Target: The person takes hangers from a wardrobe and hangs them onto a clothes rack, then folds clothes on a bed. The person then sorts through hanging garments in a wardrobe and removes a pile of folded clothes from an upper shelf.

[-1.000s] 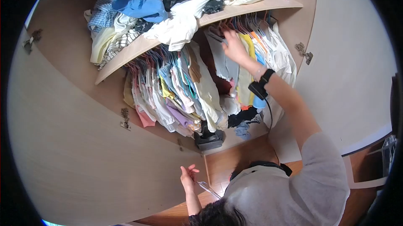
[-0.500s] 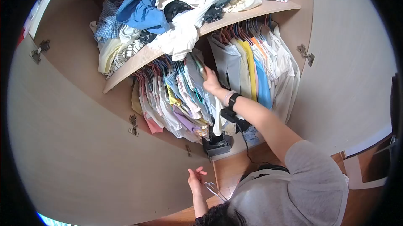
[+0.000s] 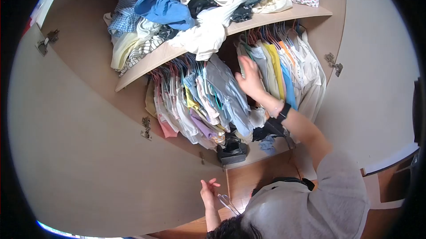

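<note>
My right hand (image 3: 251,81), fingers stretched out, is at the gap between two groups of hanging clothes. It is against or just in front of the grey garments (image 3: 261,57) at the left end of the right group; whether it touches them I cannot tell. A grey-blue garment (image 3: 228,90) hangs at the right end of the left group (image 3: 177,101). Yellow (image 3: 277,68), blue and white clothes hang in the right group. Low down, my left hand (image 3: 208,191) is held up with its fingers apart and nothing in it.
A wooden shelf (image 3: 146,67) above the hangers bears a heap of clothes (image 3: 166,6). Open doors stand at left (image 3: 84,150) and right (image 3: 377,83). On the wardrobe floor are a black item (image 3: 231,151) and crumpled blue cloth (image 3: 267,145). A thin pale object (image 3: 228,204) is near my left wrist.
My right hand has gone from the left group across to the right group. More of the grey-blue garment now shows at the left group's end. My left hand keeps its pose.
</note>
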A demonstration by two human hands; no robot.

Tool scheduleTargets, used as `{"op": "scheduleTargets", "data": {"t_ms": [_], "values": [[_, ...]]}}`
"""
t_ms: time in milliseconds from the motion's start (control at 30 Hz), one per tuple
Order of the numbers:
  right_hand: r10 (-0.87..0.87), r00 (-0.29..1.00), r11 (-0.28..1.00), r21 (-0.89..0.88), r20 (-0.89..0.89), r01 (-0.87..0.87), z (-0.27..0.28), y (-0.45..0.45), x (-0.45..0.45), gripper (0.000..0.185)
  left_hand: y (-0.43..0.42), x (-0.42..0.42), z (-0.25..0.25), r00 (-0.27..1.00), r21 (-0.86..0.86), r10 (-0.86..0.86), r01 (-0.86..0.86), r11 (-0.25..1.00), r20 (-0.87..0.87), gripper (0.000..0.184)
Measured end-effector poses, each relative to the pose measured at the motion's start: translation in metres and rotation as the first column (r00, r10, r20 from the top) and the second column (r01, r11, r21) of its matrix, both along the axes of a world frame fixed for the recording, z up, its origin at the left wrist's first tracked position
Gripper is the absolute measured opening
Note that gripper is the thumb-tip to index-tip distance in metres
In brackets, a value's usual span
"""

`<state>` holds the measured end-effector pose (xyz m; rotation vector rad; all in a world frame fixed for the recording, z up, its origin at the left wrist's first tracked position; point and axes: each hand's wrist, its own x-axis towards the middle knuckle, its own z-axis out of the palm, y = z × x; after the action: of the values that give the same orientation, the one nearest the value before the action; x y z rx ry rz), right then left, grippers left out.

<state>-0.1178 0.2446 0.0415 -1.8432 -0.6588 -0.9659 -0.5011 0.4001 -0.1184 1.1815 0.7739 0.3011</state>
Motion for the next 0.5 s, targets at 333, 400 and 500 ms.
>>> {"op": "scheduleTargets", "data": {"t_ms": [333, 400, 500], "values": [[0.111, 0.864, 0.991, 0.121, -0.491, -0.058, -0.004, 0.122, 0.076, 0.058, 0.004, -0.013, -0.001, 0.999, 0.019, 0.030, -0.030, 0.999, 0.016, 0.059], [0.221, 0.886, 0.971, 0.181, -0.408, -0.159, 0.001, 0.084, 0.075, 0.045, 0.004, -0.016, 0.000, 0.999, 0.009, 0.041, -0.041, 0.999, -0.003, 0.059], [0.211, 0.940, 0.953, 0.271, -0.267, -0.136, -0.003, 0.020, 0.085, 0.041, 0.006, -0.020, -0.003, 0.998, 0.001, 0.052, -0.052, 0.999, -0.024, 0.060]]}}
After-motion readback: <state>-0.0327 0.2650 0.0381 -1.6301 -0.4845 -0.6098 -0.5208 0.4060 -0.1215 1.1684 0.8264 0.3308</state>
